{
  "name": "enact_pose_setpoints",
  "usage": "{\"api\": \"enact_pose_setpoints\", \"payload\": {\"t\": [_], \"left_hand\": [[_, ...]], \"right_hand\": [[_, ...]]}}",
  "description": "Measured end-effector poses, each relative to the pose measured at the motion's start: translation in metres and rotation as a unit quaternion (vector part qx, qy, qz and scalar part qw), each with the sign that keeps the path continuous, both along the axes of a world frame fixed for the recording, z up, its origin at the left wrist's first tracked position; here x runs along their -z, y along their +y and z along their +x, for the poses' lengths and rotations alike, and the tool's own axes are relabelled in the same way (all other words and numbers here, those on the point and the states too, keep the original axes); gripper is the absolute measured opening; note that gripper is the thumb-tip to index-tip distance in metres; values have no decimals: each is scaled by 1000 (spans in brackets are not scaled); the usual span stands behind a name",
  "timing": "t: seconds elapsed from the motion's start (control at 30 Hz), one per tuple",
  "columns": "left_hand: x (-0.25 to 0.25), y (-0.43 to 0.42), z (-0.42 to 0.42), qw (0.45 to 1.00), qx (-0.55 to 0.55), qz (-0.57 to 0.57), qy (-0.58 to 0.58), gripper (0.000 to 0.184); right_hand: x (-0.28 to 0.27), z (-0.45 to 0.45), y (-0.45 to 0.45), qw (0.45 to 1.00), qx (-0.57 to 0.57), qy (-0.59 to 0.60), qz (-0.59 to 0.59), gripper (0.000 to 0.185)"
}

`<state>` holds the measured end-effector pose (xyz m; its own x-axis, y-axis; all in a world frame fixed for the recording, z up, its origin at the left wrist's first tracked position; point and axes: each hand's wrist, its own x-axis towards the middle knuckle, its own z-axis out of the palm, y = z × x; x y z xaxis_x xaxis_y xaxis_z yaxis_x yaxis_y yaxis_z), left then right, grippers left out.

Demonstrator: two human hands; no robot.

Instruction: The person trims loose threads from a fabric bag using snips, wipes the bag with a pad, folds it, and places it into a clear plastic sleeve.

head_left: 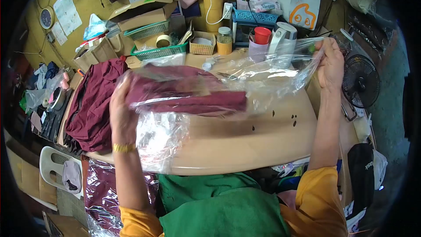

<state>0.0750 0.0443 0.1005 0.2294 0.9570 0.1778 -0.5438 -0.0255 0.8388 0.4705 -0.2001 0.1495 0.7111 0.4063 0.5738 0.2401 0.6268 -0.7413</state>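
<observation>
A folded maroon garment (188,87) lies inside a clear plastic bag (280,79), lifted above the table. My left hand (120,98) grips the garment's left end through the film, its fingers partly hidden behind it. At the upper right, my right hand (330,63) is closed on the bag's gathered edge, pulling the film taut and away from the cloth. Some blur runs along the garment. Left of my left hand sits a heap of maroon garments (94,109). Below the held bag, more clear plastic bags (160,142) lie flat on the table (245,149).
Along the back stand a green basket (160,52), a glass jar (224,39), a red cup (262,35) and an electric kettle (284,33). A black fan (360,81) is at the right. Bagged maroon garments (103,188) lie at the lower left beside a white chair (52,169).
</observation>
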Motion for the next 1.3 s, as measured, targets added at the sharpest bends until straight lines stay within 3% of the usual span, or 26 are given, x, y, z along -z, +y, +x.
{"api": "enact_pose_setpoints", "payload": {"t": [0.07,0.17,0.23,0.3,0.33,0.37,0.4,0.5,0.53,0.57,0.6,0.67,0.7,0.73,0.77,0.8,0.87,0.9,1.0,1.07,1.13,1.2,1.23,1.27,1.3], "left_hand": [[21,-16,-45,999,28,-8,41,22],[139,-17,-107,985,-75,-50,148,20],[159,-53,-120,963,-25,-139,230,21],[166,-70,-128,947,-15,-120,299,32],[155,-79,-131,928,-38,-123,349,36],[139,-82,-135,923,-7,-131,362,41],[127,-83,-139,916,25,-139,375,46],[122,-87,-134,901,41,-103,420,43],[122,-89,-131,880,52,-73,467,40],[152,-75,-140,874,66,-68,477,36],[155,-73,-136,860,67,-51,504,33],[149,-71,-120,894,46,-30,444,32],[144,-67,-120,895,22,-37,444,30],[139,-62,-120,894,-3,-45,445,29],[124,-66,-109,938,-3,-23,347,28],[134,-61,-113,949,-59,-32,307,24],[124,-65,-116,980,9,-52,192,25],[119,-72,-116,976,14,-70,207,24],[133,-87,-110,958,23,-73,278,27],[151,-87,-123,933,87,-80,340,25],[141,-88,-132,813,133,-85,560,31],[136,-97,-137,702,12,78,708,45],[114,-104,-130,685,-44,85,723,54],[93,-109,-122,665,-100,91,734,66],[89,-106,-120,635,-155,203,729,74]], "right_hand": [[22,0,-7,995,36,82,-38,15],[140,22,-20,969,60,76,-229,18],[209,17,-30,941,30,150,-301,14],[239,7,-40,930,34,160,-330,13],[231,-12,-40,920,-14,232,-315,12],[220,-28,-37,903,-62,301,-298,24],[209,-40,-33,904,-62,298,-299,24],[195,-74,-12,877,-209,68,-427,67],[189,-88,6,839,-257,29,-478,71],[183,-101,24,796,-305,-18,-522,75],[166,-112,48,736,-380,18,-559,71],[201,-94,113,805,-353,-200,-434,47],[142,-114,121,846,-298,-59,-438,34],[83,-117,120,894,-195,-27,-403,30],[29,-104,112,906,-175,-70,-378,24],[6,-92,103,963,-192,-29,-188,20],[-11,-53,59,968,-129,-126,-175,12],[-20,-34,37,967,-92,-171,-166,9],[41,-9,-34,906,35,-123,-403,10],[122,11,-71,874,6,-63,-481,9],[166,24,-107,796,-46,48,-601,15],[211,49,-121,820,4,45,-571,18],[222,55,-126,840,51,36,-539,22],[216,52,-117,863,17,131,-487,27],[205,43,-94,876,-17,224,-428,36]]}}
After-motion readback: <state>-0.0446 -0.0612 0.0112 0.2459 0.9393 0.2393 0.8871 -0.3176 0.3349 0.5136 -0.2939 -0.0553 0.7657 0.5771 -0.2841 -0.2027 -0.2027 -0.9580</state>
